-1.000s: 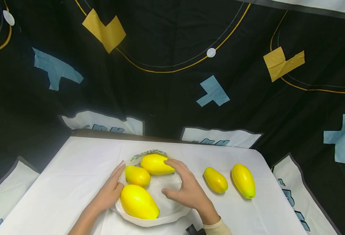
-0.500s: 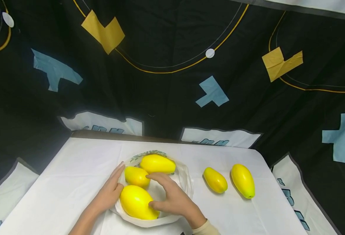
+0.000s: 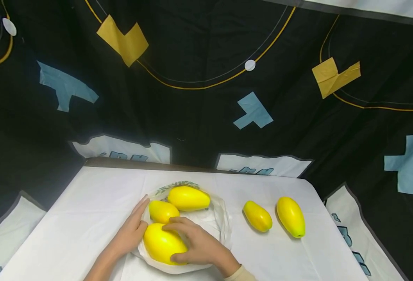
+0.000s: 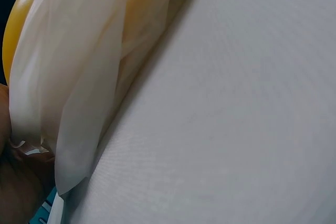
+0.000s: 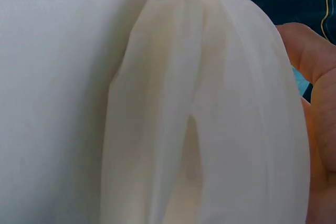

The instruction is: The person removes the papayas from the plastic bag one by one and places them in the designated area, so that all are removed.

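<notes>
A white plastic bag (image 3: 224, 218) lies with its mouth spread wide, holding several yellow papayas. My right hand (image 3: 199, 244) reaches into it and grips the large front papaya (image 3: 160, 246), fingers over its top and thumb at its lower right side. Along the bag's left rim rests my left hand (image 3: 134, 228), fingers mostly straight, thumb beside the large papaya. A smaller papaya (image 3: 162, 212) and a longer papaya (image 3: 188, 198) lie farther back in the bag. The left wrist view shows the bag's wall (image 4: 79, 77); the right wrist view shows its outside (image 5: 210, 103), hiding the grip.
Two more papayas, one smaller (image 3: 258, 216) and one larger (image 3: 290, 216), lie on the white table (image 3: 97, 195) right of the bag. Behind the table hangs a black cloth (image 3: 192, 128) with yellow and blue patterns.
My right hand has moved left from the back papaya and closed round the large front one, which has tilted slightly. The left hand stays at the rim.
</notes>
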Demonstrator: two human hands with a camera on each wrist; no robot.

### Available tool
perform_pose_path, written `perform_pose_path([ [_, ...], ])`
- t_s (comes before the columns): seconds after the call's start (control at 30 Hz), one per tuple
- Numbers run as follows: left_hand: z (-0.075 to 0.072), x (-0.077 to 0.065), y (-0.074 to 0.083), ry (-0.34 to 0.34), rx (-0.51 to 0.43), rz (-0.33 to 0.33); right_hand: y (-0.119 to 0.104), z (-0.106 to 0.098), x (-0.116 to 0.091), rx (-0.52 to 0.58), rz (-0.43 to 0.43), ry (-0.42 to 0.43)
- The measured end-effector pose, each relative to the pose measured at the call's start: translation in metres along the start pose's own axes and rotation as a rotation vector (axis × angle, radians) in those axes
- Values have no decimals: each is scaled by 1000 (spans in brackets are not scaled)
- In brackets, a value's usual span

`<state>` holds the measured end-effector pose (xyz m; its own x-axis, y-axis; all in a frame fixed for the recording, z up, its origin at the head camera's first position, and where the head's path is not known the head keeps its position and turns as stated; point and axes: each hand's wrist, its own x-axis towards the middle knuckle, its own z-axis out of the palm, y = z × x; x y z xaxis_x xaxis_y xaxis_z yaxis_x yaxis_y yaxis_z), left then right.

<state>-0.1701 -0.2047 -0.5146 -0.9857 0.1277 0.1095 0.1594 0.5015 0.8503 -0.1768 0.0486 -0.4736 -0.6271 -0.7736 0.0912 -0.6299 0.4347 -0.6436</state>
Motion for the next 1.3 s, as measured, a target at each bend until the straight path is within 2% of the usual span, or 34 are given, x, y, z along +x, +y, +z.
perform_pose_path([
  [0.2, 1, 0, 0, -2, 3, 3, -3, 4, 0, -12, -21, -36],
  [0.47, 0, 0, 0, 3, 8, 15, -7, 7, 1, -64, -2, -57],
  [0.6, 0, 1, 0, 7, 12, 15, -5, 9, 0, -76, -7, -32],
  [0.8, 0, 0, 1, 11, 3, 33, -3, 7, -4, -36, 9, 12],
  [1.03, 0, -1, 1, 21, 3, 42, -8, -8, -9, 1, -24, 77],
  [1.3, 0, -1, 1, 21, -3, 46, -11, -25, -18, 20, -3, 155],
])
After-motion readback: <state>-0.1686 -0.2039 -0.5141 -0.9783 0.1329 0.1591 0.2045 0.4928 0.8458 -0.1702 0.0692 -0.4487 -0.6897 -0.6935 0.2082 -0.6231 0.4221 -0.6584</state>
